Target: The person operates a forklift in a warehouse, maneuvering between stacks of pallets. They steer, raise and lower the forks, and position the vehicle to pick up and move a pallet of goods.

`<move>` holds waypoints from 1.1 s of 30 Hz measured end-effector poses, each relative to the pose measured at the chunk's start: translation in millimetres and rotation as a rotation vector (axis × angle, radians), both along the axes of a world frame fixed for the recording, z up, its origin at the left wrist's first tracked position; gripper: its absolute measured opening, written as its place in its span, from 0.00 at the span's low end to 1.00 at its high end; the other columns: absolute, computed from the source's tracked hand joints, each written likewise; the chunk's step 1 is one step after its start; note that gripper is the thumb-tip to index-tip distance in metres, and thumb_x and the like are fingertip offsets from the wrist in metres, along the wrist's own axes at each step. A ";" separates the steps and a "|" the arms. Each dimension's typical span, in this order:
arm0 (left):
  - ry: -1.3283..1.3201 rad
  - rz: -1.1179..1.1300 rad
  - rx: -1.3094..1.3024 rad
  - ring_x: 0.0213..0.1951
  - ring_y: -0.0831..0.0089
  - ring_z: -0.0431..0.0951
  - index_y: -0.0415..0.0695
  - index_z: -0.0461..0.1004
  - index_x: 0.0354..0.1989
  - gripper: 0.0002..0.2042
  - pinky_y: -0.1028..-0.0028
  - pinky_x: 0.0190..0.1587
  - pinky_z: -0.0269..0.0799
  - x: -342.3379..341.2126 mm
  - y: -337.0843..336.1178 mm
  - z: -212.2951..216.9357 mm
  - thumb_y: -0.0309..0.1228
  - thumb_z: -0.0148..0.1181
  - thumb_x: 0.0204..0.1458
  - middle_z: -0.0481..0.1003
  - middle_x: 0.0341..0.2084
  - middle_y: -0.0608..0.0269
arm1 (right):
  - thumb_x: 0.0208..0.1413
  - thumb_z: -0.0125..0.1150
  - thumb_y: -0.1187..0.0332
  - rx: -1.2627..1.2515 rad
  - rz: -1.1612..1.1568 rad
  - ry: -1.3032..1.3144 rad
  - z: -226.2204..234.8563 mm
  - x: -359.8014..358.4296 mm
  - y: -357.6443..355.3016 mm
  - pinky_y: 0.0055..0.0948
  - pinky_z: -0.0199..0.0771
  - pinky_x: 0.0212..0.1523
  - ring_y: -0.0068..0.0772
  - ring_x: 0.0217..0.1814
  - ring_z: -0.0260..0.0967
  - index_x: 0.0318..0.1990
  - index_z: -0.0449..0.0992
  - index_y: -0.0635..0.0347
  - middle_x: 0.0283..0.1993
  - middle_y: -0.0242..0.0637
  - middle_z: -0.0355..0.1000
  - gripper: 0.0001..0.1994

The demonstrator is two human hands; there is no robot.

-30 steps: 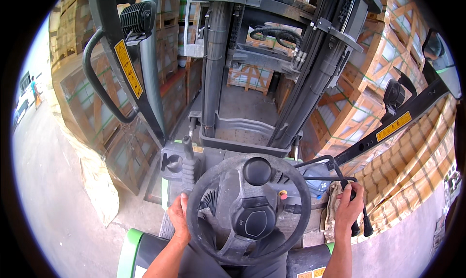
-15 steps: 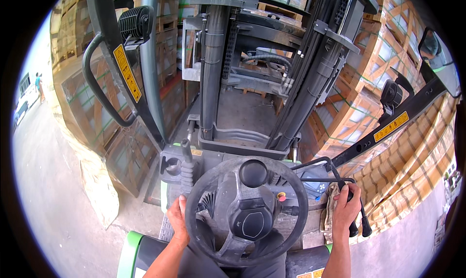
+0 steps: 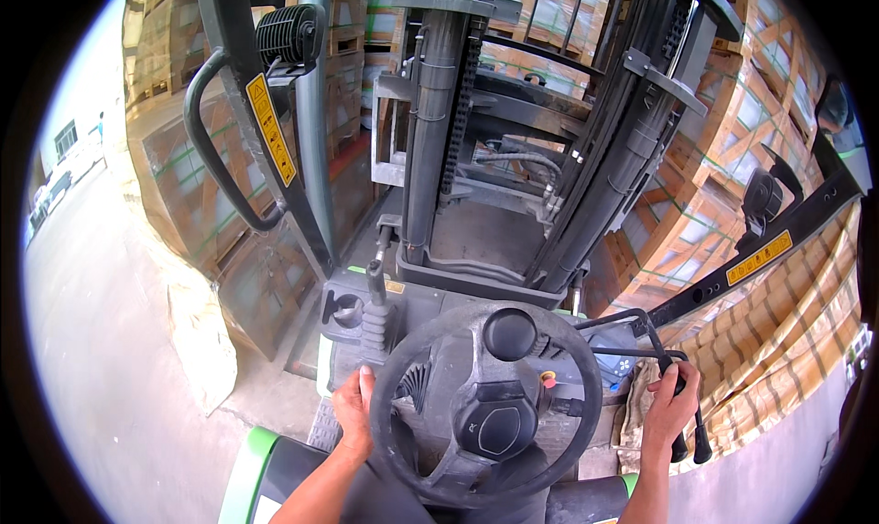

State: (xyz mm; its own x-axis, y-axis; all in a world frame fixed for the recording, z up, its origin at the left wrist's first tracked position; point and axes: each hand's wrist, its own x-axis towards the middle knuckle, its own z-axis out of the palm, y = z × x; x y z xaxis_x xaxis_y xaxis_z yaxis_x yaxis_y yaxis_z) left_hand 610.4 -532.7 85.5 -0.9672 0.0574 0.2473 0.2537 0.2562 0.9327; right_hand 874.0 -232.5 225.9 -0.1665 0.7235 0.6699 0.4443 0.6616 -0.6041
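Note:
The black steering wheel (image 3: 386,432) of a forklift, with a spinner knob (image 3: 510,333) near its top, stands in front of my lap. My left hand (image 3: 352,407) is closed at the wheel's left rim, thumb up; its fingertips are partly hidden behind the rim. My right hand (image 3: 673,400) is wrapped round the black handle of a control lever (image 3: 678,383) on the right. More lever handles (image 3: 701,443) hang just beside and below that hand. Ahead rises the mast (image 3: 432,130), with its carriage (image 3: 531,108) and hoses between the uprights.
Wooden crates (image 3: 206,172) are stacked at the left, and more crates (image 3: 723,149) at the right, close to the mast. A gearstick with a ribbed boot (image 3: 374,318) stands left of the wheel. Striped brown sheeting (image 3: 760,368) lies at the right. Concrete ground (image 3: 119,313) stretches left.
The carriage and its hoses have come down between the mast uprights. My view has turned slightly, shifting the scene right. Both hands keep their places on the wheel and the lever.

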 end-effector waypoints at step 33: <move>-0.094 -0.049 -0.048 0.21 0.75 0.59 0.32 0.72 0.24 0.21 0.63 0.25 0.62 6.2 -13.6 24.4 0.38 0.54 0.64 0.64 0.12 0.53 | 0.68 0.53 0.66 0.020 0.004 -0.004 -6.0 27.8 -21.8 0.31 0.69 0.28 0.29 0.23 0.71 0.45 0.73 0.68 0.29 0.41 0.72 0.11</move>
State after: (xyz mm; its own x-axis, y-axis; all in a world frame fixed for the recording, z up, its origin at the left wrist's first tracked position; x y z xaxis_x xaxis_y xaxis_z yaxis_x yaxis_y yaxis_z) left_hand 616.6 -546.2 110.0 -0.9817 0.1149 0.1516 0.1791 0.2905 0.9400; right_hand 901.8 -254.3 219.9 -0.1718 0.7090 0.6840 0.4441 0.6755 -0.5886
